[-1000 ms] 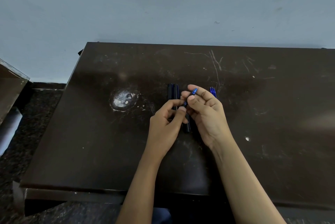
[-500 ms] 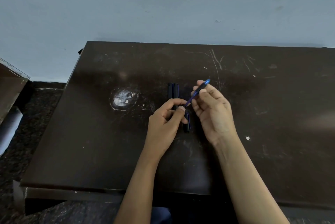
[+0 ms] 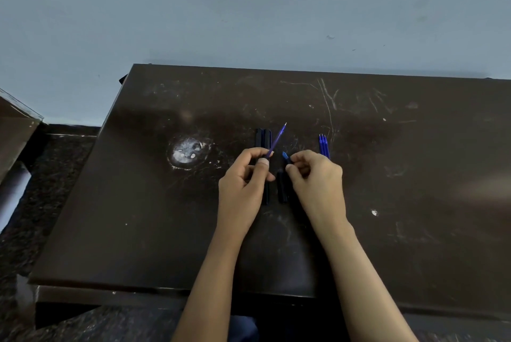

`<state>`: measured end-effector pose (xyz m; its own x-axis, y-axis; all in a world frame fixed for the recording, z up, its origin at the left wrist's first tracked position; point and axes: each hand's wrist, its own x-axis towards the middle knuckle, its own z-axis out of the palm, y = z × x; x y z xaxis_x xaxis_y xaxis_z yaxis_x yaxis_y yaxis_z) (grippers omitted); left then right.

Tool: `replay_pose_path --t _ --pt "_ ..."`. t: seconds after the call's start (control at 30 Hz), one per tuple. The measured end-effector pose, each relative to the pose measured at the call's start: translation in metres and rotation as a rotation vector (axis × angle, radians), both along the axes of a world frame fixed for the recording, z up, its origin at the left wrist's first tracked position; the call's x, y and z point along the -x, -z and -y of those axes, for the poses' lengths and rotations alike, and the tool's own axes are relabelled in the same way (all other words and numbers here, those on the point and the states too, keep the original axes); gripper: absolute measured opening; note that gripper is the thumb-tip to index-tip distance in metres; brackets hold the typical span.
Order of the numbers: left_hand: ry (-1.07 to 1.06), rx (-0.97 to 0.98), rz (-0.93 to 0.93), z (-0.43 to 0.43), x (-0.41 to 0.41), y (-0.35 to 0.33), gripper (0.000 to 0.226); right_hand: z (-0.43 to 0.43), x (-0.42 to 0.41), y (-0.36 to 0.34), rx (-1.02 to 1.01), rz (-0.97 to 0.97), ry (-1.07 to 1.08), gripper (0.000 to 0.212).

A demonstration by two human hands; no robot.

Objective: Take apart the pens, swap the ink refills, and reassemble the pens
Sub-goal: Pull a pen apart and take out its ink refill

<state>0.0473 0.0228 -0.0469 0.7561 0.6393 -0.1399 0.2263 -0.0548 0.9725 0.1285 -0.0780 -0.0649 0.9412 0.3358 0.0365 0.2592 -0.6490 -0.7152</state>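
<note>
My left hand (image 3: 243,184) grips a dark pen barrel from which a blue ink refill (image 3: 276,140) sticks out, its tip pointing up and to the right. My right hand (image 3: 315,178) pinches a small blue-tipped pen piece (image 3: 285,156) just right of the refill. Between my hands a dark pen part (image 3: 282,186) lies on the table. Two dark pen bodies (image 3: 262,137) lie side by side behind my left hand. Three loose blue refills (image 3: 323,145) lie behind my right hand.
The dark, scratched table (image 3: 387,175) stands against a pale blue wall and has a white worn patch (image 3: 188,152) left of my hands. Its front edge lies near my forearms. A dark speckled floor and a brown box (image 3: 13,131) are at the left.
The blue-tipped piece has come off the pen in my right hand, baring the refill, which now stands out of the barrel in my left hand. My right hand dropped closer to the table.
</note>
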Motion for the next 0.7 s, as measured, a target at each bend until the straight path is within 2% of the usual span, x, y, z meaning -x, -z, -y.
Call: replay_pose_path --t 0.1,0.23,0.3,0.47,0.53,0.63,0.7 --pt "-0.010 0.018 0.019 0.000 0.000 -0.001 0.017 0.000 0.002 -0.010 -0.130 -0.039 0.052 0.016" --pt "0.045 0.008 0.023 0.000 0.001 -0.003 0.016 -0.007 0.010 -0.032 -0.552 -0.413 0.093 0.017" --pt "0.087 0.002 0.005 0.001 0.001 -0.003 0.016 -0.014 0.014 -0.036 -0.686 -0.522 0.121 0.014" --pt "0.051 0.023 -0.001 0.000 0.000 -0.001 0.016 -0.037 -0.023 -0.047 -0.744 -0.549 0.224 0.016" --pt "0.027 0.032 -0.003 -0.001 0.001 -0.001 0.016 -0.048 -0.056 -0.050 -0.672 -0.390 0.245 0.017" --pt "0.004 0.038 -0.008 -0.002 0.000 -0.002 0.016 -0.065 -0.092 -0.052 -0.248 -0.021 0.045 0.020" --pt "0.006 0.038 -0.015 -0.001 0.000 -0.003 0.016 -0.076 -0.106 -0.048 0.062 0.078 -0.156 0.023"
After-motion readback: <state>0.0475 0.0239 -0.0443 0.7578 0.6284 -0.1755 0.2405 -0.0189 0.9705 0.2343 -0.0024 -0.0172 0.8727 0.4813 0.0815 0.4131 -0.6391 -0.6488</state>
